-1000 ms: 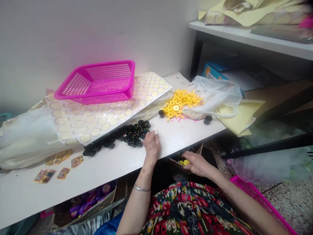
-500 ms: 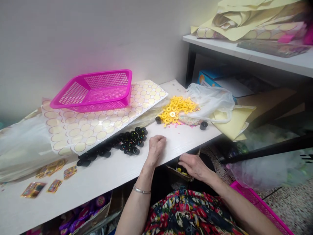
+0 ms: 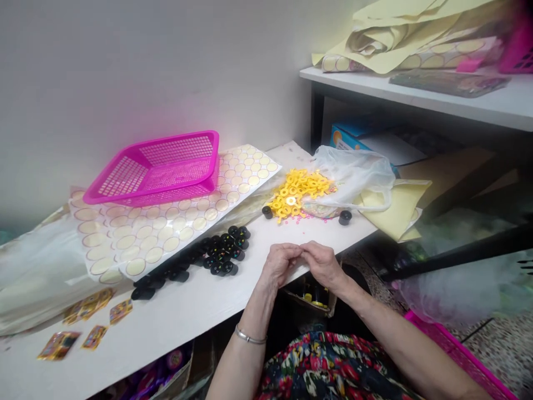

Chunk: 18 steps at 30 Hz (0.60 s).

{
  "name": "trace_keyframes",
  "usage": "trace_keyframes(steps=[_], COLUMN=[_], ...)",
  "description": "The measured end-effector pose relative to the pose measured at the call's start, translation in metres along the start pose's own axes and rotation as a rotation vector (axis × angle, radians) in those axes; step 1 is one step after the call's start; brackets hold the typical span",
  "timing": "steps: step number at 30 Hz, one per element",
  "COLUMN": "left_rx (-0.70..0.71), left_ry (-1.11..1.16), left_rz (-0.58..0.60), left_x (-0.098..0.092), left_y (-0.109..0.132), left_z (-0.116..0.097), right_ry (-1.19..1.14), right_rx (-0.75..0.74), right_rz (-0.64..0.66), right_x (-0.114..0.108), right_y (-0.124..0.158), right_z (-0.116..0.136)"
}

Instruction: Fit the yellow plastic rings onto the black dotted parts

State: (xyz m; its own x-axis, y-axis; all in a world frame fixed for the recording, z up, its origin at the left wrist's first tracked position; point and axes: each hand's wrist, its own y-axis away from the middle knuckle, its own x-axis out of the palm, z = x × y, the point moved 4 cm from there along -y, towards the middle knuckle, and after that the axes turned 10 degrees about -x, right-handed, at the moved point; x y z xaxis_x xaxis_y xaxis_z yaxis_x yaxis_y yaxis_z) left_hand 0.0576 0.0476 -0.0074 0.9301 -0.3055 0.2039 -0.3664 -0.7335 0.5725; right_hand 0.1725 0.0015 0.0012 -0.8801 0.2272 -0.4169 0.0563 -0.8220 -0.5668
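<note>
My left hand (image 3: 282, 264) and my right hand (image 3: 323, 265) meet at the fingertips over the table's front edge. Both have curled, closed fingers, and whatever they pinch is hidden or too small to make out. Beyond them lies a heap of yellow ring-shaped plastic pieces (image 3: 300, 189), with tiny pink bits (image 3: 306, 219) scattered at its foot. One black cap-like piece (image 3: 267, 212) stands left of the heap and another black piece (image 3: 345, 217) to its right. Left of my hands, several black cylindrical pieces with coloured specks (image 3: 225, 250) are grouped. Below my right hand, an open box (image 3: 332, 304) holds yellow-topped items.
A pink basket (image 3: 200, 183) rests on sheets of round stickers (image 3: 166, 230) by the wall. Small printed packets (image 3: 58, 345) lie front left. A white plastic bag (image 3: 358, 172) and yellow paper (image 3: 395, 214) are at the right, below a white shelf (image 3: 416, 103).
My right hand has risen from beside the box to meet my left hand. My left hand has shifted right and closer to me. The view has tilted slightly.
</note>
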Motion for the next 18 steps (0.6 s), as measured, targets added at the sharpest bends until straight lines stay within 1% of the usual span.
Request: trace_keyframes(steps=[2,4,5,6,7,8,10,11,12,13,15,16,18], left_rx=[0.015,0.039,0.071,0.124,0.199,0.293,0.486,0.558,0.596,0.599,0.535,0.485,0.403], left_ry=[-0.011,-0.053,-0.096,-0.158,-0.237,-0.327,-0.496,-0.56,-0.602,-0.628,-0.645,-0.642,-0.635], left_rz=[-0.01,-0.037,-0.077,-0.147,-0.253,-0.396,-0.755,-0.936,-1.103,-1.236,-1.419,-1.462,-1.463], left_x=[0.001,0.001,-0.001,-0.005,-0.011,-0.02,-0.041,-0.053,-0.065,-0.078,-0.102,-0.112,-0.125], left_y=[0.0,0.002,0.005,0.009,0.014,0.021,0.041,0.052,0.062,0.071,0.082,0.084,0.084], left_z=[0.0,0.0,0.0,-0.001,-0.002,-0.002,-0.001,0.002,0.007,0.012,0.023,0.027,0.03], right_ry=[-0.004,0.026,0.062,0.112,0.177,0.251,0.391,0.445,0.483,0.507,0.525,0.526,0.521], right_rx=[0.03,0.044,0.048,0.053,0.053,0.053,0.055,0.059,0.064,0.069,0.071,0.065,0.047], right_rz=[0.007,0.041,0.066,0.1,0.139,0.184,0.277,0.314,0.342,0.363,0.394,0.408,0.436], right_x=[0.003,0.006,0.008,0.011,0.013,0.015,0.019,0.02,0.02,0.02,0.019,0.019,0.018], right_y=[0.0,-0.001,-0.002,-0.003,-0.005,-0.007,-0.009,-0.011,-0.011,-0.012,-0.012,-0.012,-0.012], right_z=[-0.004,-0.005,-0.006,-0.006,-0.005,-0.006,-0.007,-0.007,-0.008,-0.01,-0.011,-0.012,-0.013])
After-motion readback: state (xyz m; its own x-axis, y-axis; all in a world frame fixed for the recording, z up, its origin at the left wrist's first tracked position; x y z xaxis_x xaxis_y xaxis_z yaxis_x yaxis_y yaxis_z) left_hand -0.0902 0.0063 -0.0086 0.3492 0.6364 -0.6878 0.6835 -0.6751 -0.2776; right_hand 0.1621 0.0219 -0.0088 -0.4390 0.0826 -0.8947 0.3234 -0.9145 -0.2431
